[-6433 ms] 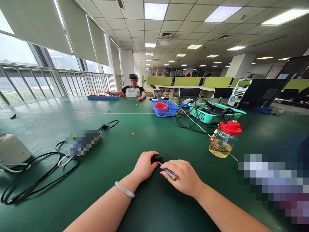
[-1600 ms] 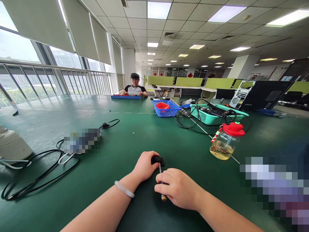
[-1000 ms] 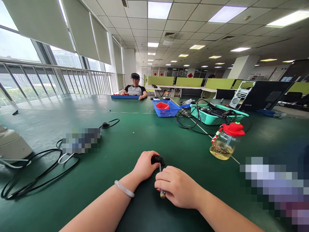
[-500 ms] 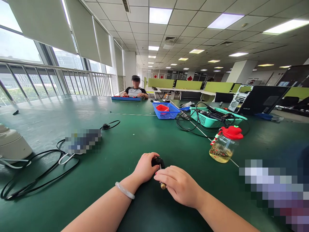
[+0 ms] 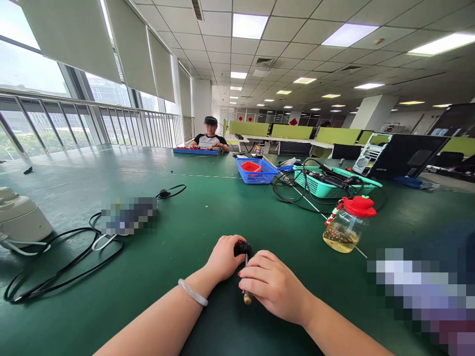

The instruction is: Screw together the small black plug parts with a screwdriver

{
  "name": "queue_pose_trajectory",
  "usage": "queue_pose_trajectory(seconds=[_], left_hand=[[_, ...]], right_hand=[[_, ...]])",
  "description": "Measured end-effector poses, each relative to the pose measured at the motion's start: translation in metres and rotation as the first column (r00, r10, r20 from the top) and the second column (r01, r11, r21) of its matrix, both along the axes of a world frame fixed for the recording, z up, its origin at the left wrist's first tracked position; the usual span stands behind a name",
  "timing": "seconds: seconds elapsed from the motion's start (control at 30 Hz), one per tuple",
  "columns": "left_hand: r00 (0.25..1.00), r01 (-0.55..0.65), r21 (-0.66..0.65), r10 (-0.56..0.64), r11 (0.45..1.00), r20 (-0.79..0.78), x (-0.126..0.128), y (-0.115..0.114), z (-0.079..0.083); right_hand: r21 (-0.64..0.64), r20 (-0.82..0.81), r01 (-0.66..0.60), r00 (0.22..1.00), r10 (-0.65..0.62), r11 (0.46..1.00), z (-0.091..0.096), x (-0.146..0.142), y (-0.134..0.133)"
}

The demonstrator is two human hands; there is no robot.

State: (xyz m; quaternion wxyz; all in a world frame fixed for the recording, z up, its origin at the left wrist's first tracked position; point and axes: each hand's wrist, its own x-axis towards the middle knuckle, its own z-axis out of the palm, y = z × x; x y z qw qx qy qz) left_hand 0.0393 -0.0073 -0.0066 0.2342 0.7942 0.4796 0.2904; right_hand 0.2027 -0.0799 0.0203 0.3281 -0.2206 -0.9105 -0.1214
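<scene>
My left hand (image 5: pixel 223 258) is closed around a small black part (image 5: pixel 242 247) and holds it down on the green table (image 5: pixel 178 222). A pale bangle sits on that wrist. My right hand (image 5: pixel 272 287) grips a small screwdriver (image 5: pixel 246 277), fingers wrapped over its handle. The metal shaft points up into the black part, and the handle's brown end sticks out below my fingers. Both hands touch each other near the table's front middle.
A glass jar with a red lid (image 5: pixel 347 225) stands to the right. Black cables (image 5: pixel 59 267) and a white device (image 5: pixel 22 220) lie at the left. A blue basket (image 5: pixel 256 171) and a teal basket (image 5: pixel 334 180) sit further back. Another person (image 5: pixel 210 138) sits at the far end.
The screwdriver has swung from slanting right to nearly upright under the black part. My right hand has shifted its grip on the handle. My left hand stays on the part.
</scene>
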Motion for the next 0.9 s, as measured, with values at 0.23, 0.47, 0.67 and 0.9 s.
queue_pose_trajectory(seconds=[0.23, 0.47, 0.67, 0.9], left_hand=[[1.0, 0.001, 0.001, -0.001, 1.0, -0.011, 0.0, -0.001, 0.002], [1.0, 0.002, 0.002, -0.001, 1.0, -0.03, 0.0, -0.001, 0.004], [1.0, 0.016, 0.004, -0.016, 1.0, -0.024, 0.0, -0.001, 0.005], [0.999, 0.019, -0.032, -0.02, 0.999, -0.026, 0.0, -0.001, 0.008]], right_hand=[[-0.017, -0.032, 0.029, 0.999, -0.03, 0.999, -0.001, -0.002, 0.0], [0.001, -0.132, 0.055, 0.99, -0.054, 0.998, 0.005, 0.001, 0.001], [0.042, -0.236, 0.084, 0.969, -0.072, 0.996, 0.009, 0.006, 0.004], [-0.112, -0.421, 0.178, 0.883, -0.209, 0.978, 0.002, 0.016, 0.011]])
